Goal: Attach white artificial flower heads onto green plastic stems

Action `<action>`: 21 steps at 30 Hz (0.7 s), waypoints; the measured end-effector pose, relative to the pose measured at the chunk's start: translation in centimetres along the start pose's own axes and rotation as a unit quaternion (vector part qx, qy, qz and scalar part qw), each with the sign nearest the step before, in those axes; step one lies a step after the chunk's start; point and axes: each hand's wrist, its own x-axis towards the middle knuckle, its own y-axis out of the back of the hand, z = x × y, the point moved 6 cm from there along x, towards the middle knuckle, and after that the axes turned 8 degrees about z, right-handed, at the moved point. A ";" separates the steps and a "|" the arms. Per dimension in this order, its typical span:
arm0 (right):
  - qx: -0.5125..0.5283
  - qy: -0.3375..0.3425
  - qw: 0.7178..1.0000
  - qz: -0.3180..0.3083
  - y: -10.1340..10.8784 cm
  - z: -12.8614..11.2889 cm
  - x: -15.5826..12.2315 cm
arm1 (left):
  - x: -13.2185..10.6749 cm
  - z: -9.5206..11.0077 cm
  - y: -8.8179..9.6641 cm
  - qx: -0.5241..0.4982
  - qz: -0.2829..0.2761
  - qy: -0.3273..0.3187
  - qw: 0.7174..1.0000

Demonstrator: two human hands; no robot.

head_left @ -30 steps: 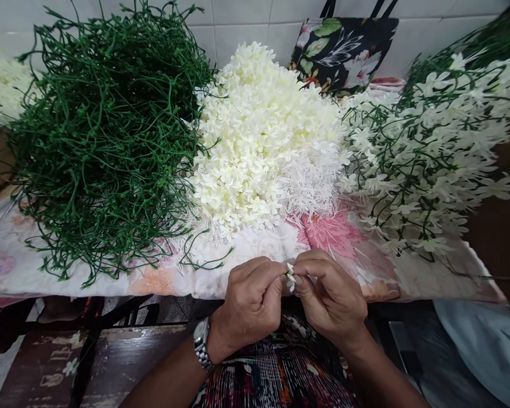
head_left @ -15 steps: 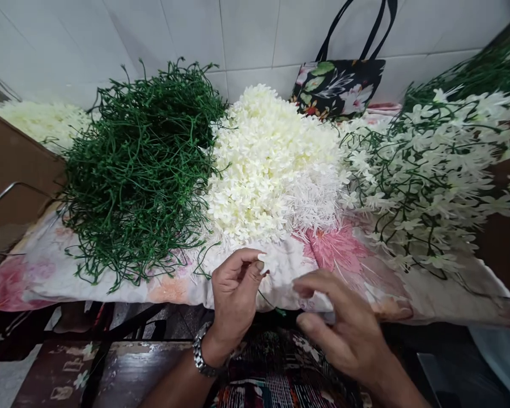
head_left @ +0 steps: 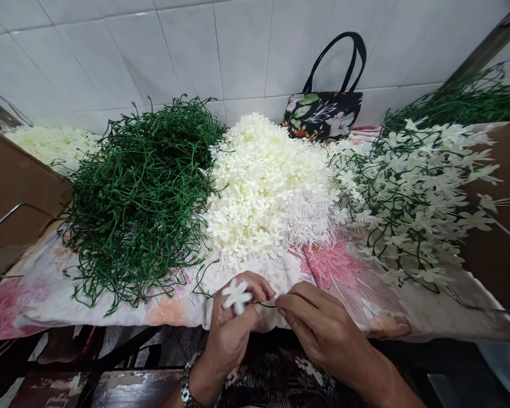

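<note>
My left hand (head_left: 233, 323) is closed around a green stem, with a white artificial flower (head_left: 237, 296) showing above its thumb and curled forefinger. Between my two hands runs a short length of the green stem (head_left: 267, 305). The fingers of my right hand (head_left: 318, 317) are pinched together at the other end of it. Just beyond my hands lies a heap of loose white blossoms (head_left: 255, 187), with thin white stamen pieces (head_left: 309, 218) at its right. A tangled mound of green plastic stems (head_left: 140, 198) sits to the left.
White flowers on green stems (head_left: 412, 198) are piled at the right. A floral handbag (head_left: 323, 116) leans against the tiled wall (head_left: 246, 51). Cardboard (head_left: 21, 181) stands at the left. Flowered cloth (head_left: 123, 309) covers the work surface, and more blossoms (head_left: 55, 141) lie back left.
My right hand has moved left and closed on the green stem beside my left hand. The white flower now faces up above my left hand. The camera view has tilted upward.
</note>
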 end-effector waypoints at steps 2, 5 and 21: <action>-0.043 0.038 0.997 -0.041 0.1 -0.4 0.6 | 0.1 0.3 -0.2 0.081 -0.047 0.013 0.996; -0.077 0.083 0.992 -0.055 0.2 -1.2 1.4 | 0.1 0.0 -0.4 0.175 -0.084 0.071 0.978; -0.206 0.102 0.972 -0.042 -1.1 3.3 6.4 | 2.1 -1.1 1.7 0.056 0.112 0.068 0.990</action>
